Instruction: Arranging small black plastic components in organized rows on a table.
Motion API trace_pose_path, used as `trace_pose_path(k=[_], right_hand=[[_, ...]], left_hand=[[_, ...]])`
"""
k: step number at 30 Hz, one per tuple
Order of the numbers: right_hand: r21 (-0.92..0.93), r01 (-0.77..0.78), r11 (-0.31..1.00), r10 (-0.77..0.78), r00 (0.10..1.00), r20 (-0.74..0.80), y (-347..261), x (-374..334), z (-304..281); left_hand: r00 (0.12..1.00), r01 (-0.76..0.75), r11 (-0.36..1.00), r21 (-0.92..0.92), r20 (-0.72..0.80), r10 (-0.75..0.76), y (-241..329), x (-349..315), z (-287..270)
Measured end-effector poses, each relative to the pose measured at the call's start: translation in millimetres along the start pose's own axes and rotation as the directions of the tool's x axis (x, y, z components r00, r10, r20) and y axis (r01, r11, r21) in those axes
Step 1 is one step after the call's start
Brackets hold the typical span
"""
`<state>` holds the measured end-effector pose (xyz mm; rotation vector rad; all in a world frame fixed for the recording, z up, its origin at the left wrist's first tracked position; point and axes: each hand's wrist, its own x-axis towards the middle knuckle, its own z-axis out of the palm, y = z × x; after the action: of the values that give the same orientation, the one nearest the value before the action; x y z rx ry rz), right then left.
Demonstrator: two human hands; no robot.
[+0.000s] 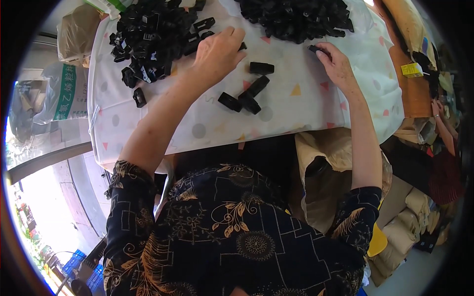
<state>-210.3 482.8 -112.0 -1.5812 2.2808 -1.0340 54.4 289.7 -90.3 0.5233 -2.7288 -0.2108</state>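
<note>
My left hand (219, 52) is over the table, beside the left heap of black plastic parts (148, 37). Its fingers are curled down, and the end of a black part (242, 46) pokes out beneath them; the rest is hidden. To the right, my right hand (336, 66) pinches a small black plastic part (314, 48) between thumb and fingers, just below the right heap of black parts (296, 19). Between my hands lie several loose black blocks, one (261, 68) apart and others touching, such as the lower one (249, 102).
A patterned white cloth (197, 130) covers the table. One black part (139, 97) sits alone at left. An open brown paper sack (321, 187) stands below the table's front edge. At far right are a yellow box (412, 70) and another person's arm (446, 128).
</note>
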Motion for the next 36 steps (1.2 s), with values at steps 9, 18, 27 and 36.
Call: trace_pose_path(k=[9,18,27,36], right_hand=[[-0.139,-0.051,0.989,0.046,0.998,-0.038,-23,-7,-3],[-0.299,0.342,0.891,-0.352,0.936,0.021,-37,-22,3],[-0.241,0.270,0.932,-0.262,0.963,0.067,-42,-18,-2],[0.094,0.200,0.975,-0.194,0.978,-0.076,-84,-11,16]], left_hand=[[0.998,0.005,0.944,-0.329,-0.057,-0.025,12,26,16],[0.883,-0.468,0.883,0.021,0.032,0.467,-6,29,-5],[0.861,-0.463,0.878,-0.120,0.173,0.478,-2,45,12],[0.959,-0.179,0.931,-0.319,0.153,0.237,7,35,19]])
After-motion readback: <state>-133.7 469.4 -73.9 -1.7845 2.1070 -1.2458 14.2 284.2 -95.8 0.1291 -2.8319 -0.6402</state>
